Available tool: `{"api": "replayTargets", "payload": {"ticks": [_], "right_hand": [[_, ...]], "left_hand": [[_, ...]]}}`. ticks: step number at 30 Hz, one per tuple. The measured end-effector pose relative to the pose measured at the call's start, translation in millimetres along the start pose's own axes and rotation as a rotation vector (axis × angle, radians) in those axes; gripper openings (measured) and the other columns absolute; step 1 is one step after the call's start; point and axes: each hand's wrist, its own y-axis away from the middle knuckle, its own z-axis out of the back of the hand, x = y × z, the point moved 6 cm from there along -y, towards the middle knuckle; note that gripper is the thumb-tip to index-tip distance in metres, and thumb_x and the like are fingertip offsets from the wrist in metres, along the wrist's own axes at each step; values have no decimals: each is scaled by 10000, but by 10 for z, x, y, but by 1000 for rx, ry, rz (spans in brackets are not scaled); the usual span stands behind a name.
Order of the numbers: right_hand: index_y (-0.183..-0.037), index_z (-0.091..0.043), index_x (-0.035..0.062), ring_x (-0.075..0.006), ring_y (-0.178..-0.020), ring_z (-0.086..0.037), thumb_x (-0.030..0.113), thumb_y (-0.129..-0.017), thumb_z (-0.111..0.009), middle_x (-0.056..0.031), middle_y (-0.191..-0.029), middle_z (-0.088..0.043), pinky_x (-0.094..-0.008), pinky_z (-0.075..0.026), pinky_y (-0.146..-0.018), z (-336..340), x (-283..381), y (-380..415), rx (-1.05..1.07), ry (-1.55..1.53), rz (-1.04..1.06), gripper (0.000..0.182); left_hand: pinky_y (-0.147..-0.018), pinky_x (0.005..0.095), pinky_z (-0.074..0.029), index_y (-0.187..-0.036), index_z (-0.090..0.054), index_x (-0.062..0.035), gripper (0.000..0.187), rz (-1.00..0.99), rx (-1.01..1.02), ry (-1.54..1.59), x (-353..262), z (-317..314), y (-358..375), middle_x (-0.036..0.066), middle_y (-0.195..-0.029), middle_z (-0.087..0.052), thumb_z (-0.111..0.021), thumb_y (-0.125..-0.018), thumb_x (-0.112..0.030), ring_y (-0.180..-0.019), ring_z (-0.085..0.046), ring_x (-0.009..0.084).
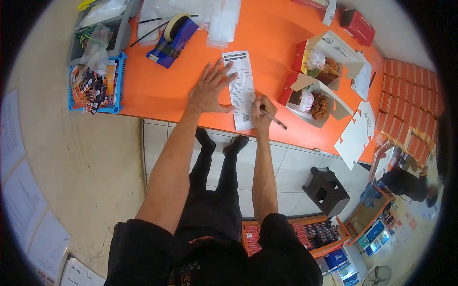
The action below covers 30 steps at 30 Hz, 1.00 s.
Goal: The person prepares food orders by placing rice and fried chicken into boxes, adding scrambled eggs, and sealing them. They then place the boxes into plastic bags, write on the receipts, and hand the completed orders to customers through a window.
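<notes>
A long white printed receipt (242, 90) lies on the orange table (162, 95) near its front edge. My left hand (211, 90) rests flat with fingers spread, its fingertips and thumb on the receipt's left side. At the receipt's right edge my right hand (262, 112) is closed around a dark pen (276, 120), whose tip is hidden by the fingers. To the right stand two open food boxes, the nearer box (296, 97) and the farther box (301, 52), each with fried food and a wrapped item inside.
A blue tape dispenser (174, 45) and clear plastic bags (222, 24) are at the back. A blue basket (119, 88) of sachets is left. White cardboard (353, 140) and stacked boxes (405, 95) are right. A dark stool (327, 190) stands on the floor; a person (405, 185) is far right.
</notes>
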Motion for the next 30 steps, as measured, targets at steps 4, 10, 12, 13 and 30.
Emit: {"api": "replayTargets", "payload": {"ticks": [4,10,12,13,30], "right_hand": [[-847,-530,4,-188,-647,-534,-16,-880,-627,-114,-791,-554,-306,-454,-581,-33,239,-93,-117,54,20,104],[-1185,-578,128,-314,-1163,-475,0,-747,-639,-163,-1296,-468,-458,-383,-944,719,1317,-532,-247,813,444,460],[-1259,-542,141,-306,-1222,-473,135,-793,-619,-118,-1283,-538,-521,-271,-1028,1209,1567,-1007,-201,1006,320,473],[-1259,-534,136,-322,-1150,-531,162,-808,-633,-120,-1192,-596,-521,-327,-988,1480,1304,-1162,-12,1113,250,462],[-1510,-115,55,-355,-1152,-578,208,-624,-893,-254,-1334,-509,-489,-497,-951,3717,854,124,402,62,-755,1189]], "left_hand": [[-1208,498,-57,-1488,-344,-219,1035,0,19,15,-17,-1,-1,69,-1600,-181,-781,-615,-564,-1485,-94,294],[-1201,467,-128,-1504,-303,-127,772,-19,-145,-12,1,33,-3,129,-1593,-177,-646,-855,-368,-1478,-120,330],[-1202,459,-128,-1505,-298,-122,743,-39,-173,-86,52,-14,5,138,-1590,-181,-616,-875,-354,-1476,-121,337],[-1203,451,-127,-1506,-292,-117,715,-36,-184,-151,56,-46,17,148,-1587,-185,-587,-894,-340,-1474,-123,344],[-1133,629,-86,-1396,-492,-146,475,145,-62,3,-1101,-159,-211,114,-1579,-213,-491,-975,-366,-1465,-146,344]]}}
